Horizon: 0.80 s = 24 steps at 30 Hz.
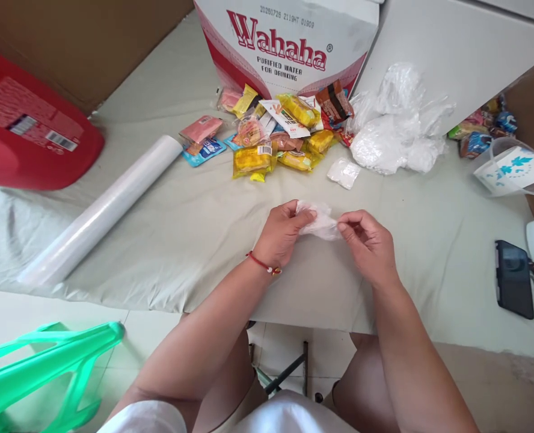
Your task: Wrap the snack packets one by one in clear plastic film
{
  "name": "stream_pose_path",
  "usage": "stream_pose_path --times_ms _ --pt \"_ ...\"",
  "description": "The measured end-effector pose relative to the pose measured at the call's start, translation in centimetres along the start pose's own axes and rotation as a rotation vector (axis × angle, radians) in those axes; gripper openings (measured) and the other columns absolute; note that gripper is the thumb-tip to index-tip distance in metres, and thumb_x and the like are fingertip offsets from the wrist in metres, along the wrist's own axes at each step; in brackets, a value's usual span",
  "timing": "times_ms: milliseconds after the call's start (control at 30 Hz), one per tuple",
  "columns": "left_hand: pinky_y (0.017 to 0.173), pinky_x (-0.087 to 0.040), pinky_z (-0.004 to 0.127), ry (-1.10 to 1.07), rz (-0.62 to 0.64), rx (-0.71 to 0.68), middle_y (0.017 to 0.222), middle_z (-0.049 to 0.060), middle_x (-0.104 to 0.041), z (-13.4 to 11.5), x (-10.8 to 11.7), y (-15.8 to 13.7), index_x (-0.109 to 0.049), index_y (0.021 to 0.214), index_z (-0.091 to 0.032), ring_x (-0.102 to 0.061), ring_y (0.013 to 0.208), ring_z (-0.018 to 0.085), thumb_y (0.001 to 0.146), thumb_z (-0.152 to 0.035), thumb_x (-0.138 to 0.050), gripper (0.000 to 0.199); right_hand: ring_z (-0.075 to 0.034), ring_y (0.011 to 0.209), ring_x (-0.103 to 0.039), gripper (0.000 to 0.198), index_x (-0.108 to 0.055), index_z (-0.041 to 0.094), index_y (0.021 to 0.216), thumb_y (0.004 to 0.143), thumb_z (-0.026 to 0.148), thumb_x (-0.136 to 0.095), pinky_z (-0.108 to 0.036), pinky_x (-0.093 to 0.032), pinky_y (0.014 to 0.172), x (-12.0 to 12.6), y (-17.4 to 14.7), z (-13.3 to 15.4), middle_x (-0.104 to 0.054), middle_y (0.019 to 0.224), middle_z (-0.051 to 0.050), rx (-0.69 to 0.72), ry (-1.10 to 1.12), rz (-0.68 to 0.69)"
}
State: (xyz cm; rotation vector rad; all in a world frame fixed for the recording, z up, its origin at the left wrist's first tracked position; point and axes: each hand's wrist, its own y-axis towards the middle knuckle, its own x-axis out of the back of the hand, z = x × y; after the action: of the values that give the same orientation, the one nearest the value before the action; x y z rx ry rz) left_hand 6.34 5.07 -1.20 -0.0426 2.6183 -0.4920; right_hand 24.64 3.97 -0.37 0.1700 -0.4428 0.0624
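A crumpled, thin white plastic bag (320, 222) is stretched between my two hands above the near part of the cloth-covered surface. My left hand (281, 231), with a red cord bracelet at its wrist, grips the bag's left end between thumb and fingers. At the other end, the thumb and fingertips of my right hand (367, 243) pinch a corner of it. Just beyond the right hand lies a small folded plastic square (343, 173). Farther back sits a heap of wrapped snacks (253, 159), with crumpled clear plastic bags (393, 141) to its right.
A white and red Wahaha carton (289, 45) stands behind the snacks. On the left are a long plastic roll (109, 207) and a red container (32, 126). A clear tub (492, 162) and a phone (514, 279) lie right. A green stool (68, 349) stands below left.
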Motion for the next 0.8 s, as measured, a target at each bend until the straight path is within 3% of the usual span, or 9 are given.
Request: stream_pose_path --times_ms 67,133,167,233,333,467,633,800 --pt "0.073 -0.044 0.027 0.036 -0.083 -0.107 0.077 0.000 -0.062 0.2 0.1 0.3 -0.068 0.074 -0.017 -0.054 0.075 0.014 0.067 -0.031 -0.082 0.021 -0.017 0.084 -0.060 0.011 -0.069 0.025 0.094 0.091 0.035 -0.068 -0.029 -0.049 0.072 0.2 0.2 -0.3 -0.065 0.094 -0.002 -0.014 -0.024 -0.222" --pt "0.072 -0.041 0.026 0.092 -0.197 -0.226 0.075 -0.002 -0.058 0.5 0.2 0.5 -0.069 0.073 -0.018 -0.050 0.074 0.013 0.071 -0.028 -0.080 0.015 -0.013 0.071 -0.056 0.015 -0.067 0.024 0.094 0.088 0.037 -0.072 -0.025 -0.045 0.060 0.3 0.2 -0.4 -0.061 0.085 0.000 -0.092 0.085 -0.329" --pt "0.071 -0.040 0.025 0.123 -0.242 -0.276 0.073 -0.002 -0.056 0.6 0.1 0.5 -0.068 0.074 -0.019 -0.048 0.072 0.013 0.073 -0.028 -0.078 0.013 -0.011 0.062 -0.051 0.018 -0.066 0.024 0.093 0.088 0.039 -0.073 -0.024 -0.041 0.053 0.2 0.1 -0.4 -0.059 0.079 0.002 -0.147 0.167 -0.296" --pt "0.068 -0.037 0.024 0.183 -0.299 -0.349 0.070 -0.004 -0.052 0.7 0.0 0.4 -0.066 0.076 -0.021 -0.043 0.068 0.012 0.076 -0.026 -0.077 0.012 -0.009 0.050 -0.043 0.024 -0.065 0.023 0.089 0.089 0.046 -0.072 -0.022 -0.035 0.043 -0.3 -0.4 -0.1 -0.055 0.069 0.004 -0.255 0.287 -0.100" --pt "0.067 -0.036 0.024 0.262 -0.282 -0.404 0.072 -0.004 -0.053 0.8 -0.4 -0.1 -0.062 0.077 -0.021 -0.044 0.067 0.011 0.078 -0.023 -0.076 0.013 -0.013 0.061 -0.056 0.035 -0.065 0.022 0.092 0.088 0.057 -0.070 -0.022 -0.045 0.046 -1.7 -1.0 0.4 -0.065 0.078 -0.001 -0.366 0.346 0.168" --pt "0.067 -0.041 0.024 0.294 -0.096 -0.370 0.081 0.000 -0.061 1.0 -1.0 -0.9 -0.068 0.078 -0.020 -0.052 0.075 0.014 0.081 -0.027 -0.072 0.009 -0.020 0.091 -0.064 0.042 -0.064 0.024 0.106 0.083 0.057 -0.076 -0.028 -0.059 0.065 -3.1 -1.0 0.2 -0.070 0.106 -0.006 -0.342 0.411 0.107" --pt "0.063 -0.044 0.023 0.059 -0.010 -0.224 0.074 -0.001 -0.057 1.0 -1.3 -0.9 -0.068 0.072 -0.019 -0.050 0.072 0.014 0.079 -0.040 -0.077 0.024 -0.015 0.074 -0.057 0.028 -0.067 0.023 0.082 0.082 0.049 -0.077 -0.027 -0.054 0.065 -2.2 -0.2 0.0 -0.062 0.079 0.000 -0.335 0.448 -0.044" --pt "0.061 -0.045 0.021 -0.115 0.035 -0.119 0.077 -0.002 -0.058 0.3 -1.3 -0.9 -0.067 0.073 -0.019 -0.051 0.071 0.011 0.071 -0.042 -0.084 0.029 -0.012 0.070 -0.055 0.028 -0.067 0.022 0.078 0.075 0.043 -0.085 -0.024 -0.051 0.064 -1.6 0.2 0.5 -0.057 0.075 0.002 -0.435 0.683 -0.045"
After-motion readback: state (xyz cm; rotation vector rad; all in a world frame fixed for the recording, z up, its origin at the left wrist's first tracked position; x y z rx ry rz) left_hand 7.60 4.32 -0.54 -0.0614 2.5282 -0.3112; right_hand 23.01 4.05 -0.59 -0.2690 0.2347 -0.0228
